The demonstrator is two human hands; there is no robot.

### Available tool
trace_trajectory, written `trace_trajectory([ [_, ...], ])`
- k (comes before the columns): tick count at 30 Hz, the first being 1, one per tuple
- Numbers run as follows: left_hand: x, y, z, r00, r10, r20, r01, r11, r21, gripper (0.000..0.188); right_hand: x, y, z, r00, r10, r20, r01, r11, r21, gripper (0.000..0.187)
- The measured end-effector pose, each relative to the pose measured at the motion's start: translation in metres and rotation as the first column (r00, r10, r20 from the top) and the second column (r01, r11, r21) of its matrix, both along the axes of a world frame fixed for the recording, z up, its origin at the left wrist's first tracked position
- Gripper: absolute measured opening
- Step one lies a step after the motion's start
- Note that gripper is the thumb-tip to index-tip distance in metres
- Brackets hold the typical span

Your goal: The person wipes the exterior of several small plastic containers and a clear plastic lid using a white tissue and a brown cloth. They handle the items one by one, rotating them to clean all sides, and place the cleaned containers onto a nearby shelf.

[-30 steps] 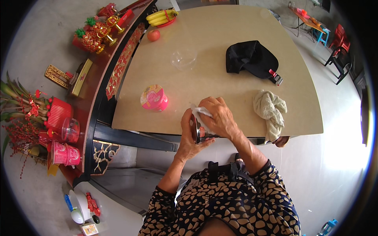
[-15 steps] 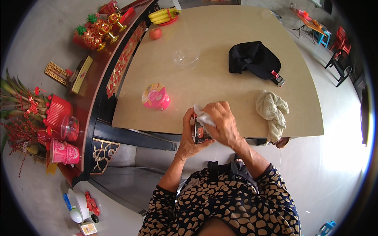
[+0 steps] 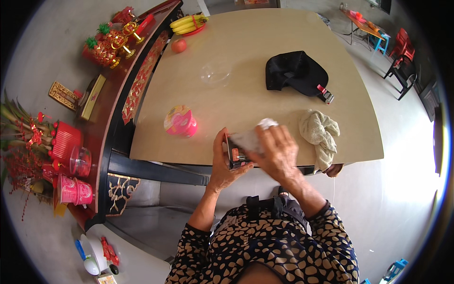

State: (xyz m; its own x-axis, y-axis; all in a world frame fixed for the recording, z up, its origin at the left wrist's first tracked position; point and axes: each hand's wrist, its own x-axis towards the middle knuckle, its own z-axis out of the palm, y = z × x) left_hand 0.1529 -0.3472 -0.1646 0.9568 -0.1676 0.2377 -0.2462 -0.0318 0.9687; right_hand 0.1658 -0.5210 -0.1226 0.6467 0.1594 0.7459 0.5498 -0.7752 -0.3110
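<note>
Dark phone-like slab point(image 3: 235, 152), at lower centre over the table point(image 3: 265, 42) edge, sits gripped in the curled left hand point(image 3: 223, 163). Right hand point(image 3: 279, 156) presses one white tissue point(image 3: 255, 137) on it. One pink tub point(image 3: 180, 121), one towel point(image 3: 319, 132).

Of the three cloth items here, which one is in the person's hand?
The small white cloth, pressed by the right hand onto a dark rectangular object; the beige towel and black fabric lie untouched.
</note>
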Motion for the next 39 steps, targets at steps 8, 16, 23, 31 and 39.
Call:
trace_trajectory([
  [8, 0.003, 0.001, -0.003, 0.992, -0.035, 0.119, 0.021, 0.993, 0.120, 0.107, 0.021, 0.027, -0.014, 0.919, 0.349, -0.183, -0.315, 0.930, 0.191, 0.030],
  [16, 0.002, -0.005, -0.005, 0.997, 0.004, 0.083, -0.008, 0.998, 0.055, 0.102, 0.068, 0.015, -0.038, 0.870, 0.378, -0.317, -0.130, 0.796, 0.592, 0.031],
  [23, 0.007, -0.002, -0.006, 0.997, 0.035, 0.064, -0.033, 0.999, -0.037, 0.104, 0.054, -0.055, -0.015, 0.943, -0.267, -0.200, 0.262, 0.964, -0.051, 0.069],
  [31, 0.020, -0.045, 0.003, 0.995, -0.045, 0.086, 0.051, 0.997, -0.058, 0.106, -0.013, -0.133, -0.059, 0.894, -0.230, -0.384, 0.185, 0.971, -0.152, 0.069],
  [39, 0.029, -0.060, -0.009, 0.984, -0.060, 0.169, 0.054, 0.998, 0.042, 0.114, -0.020, -0.064, -0.001, 0.979, 0.156, -0.131, -0.130, 0.974, 0.188, 0.059],
])
